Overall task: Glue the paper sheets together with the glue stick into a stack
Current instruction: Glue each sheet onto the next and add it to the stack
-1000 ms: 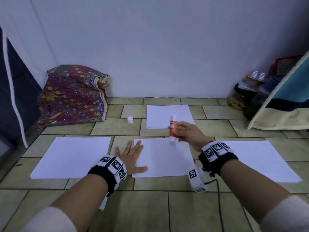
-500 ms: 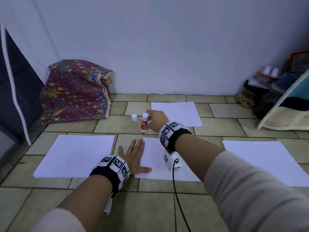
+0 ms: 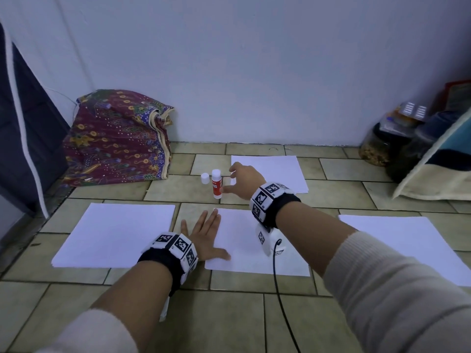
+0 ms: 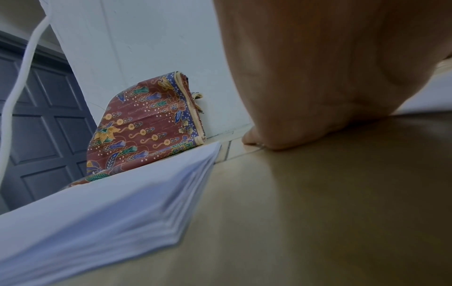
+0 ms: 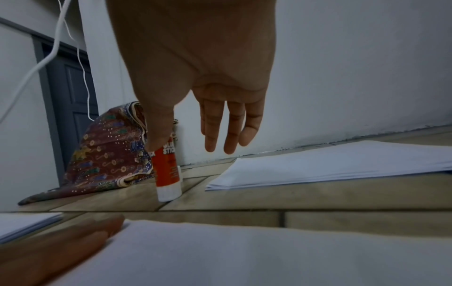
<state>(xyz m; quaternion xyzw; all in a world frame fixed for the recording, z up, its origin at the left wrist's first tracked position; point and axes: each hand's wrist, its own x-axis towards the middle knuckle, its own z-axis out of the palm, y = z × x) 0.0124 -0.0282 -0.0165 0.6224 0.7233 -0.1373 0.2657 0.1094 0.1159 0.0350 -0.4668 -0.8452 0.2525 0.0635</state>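
I see the cylindrical red-and-white glue stick point(image 3: 217, 184) upright on tile, its round cap point(image 3: 204, 178) beside it; my right hand point(image 3: 244, 180) spread, thumb touching it. Left hand point(image 3: 206, 238) flat on the smooth near paper sheet point(image 3: 244, 240).

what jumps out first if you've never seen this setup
The red-and-white glue stick stands upright on the tiled floor beside its loose cap, the right hand open next to it. The left hand lies flat on the nearest paper sheet; a patterned cloth bundle sits by the wall.
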